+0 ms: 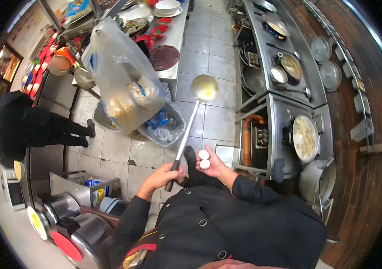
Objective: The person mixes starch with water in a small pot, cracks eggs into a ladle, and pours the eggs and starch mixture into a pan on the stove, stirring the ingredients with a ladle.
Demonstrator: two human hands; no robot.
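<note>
Black jacket [249, 219] faces a shiny, long-handled ladle [190, 125].

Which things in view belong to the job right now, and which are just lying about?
In use:
- long-handled ladle, in the left hand
- two white eggs, in the right hand

Apparently just lying about:
- clear plastic bag
- metal lids

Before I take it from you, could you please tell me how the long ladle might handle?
The ladle is probably stiff, given its straight, metal-looking shaft. It may feel front-heavy, its wide bowl sitting far from the left hand. The yellowish contents could spill if it tips.
</note>
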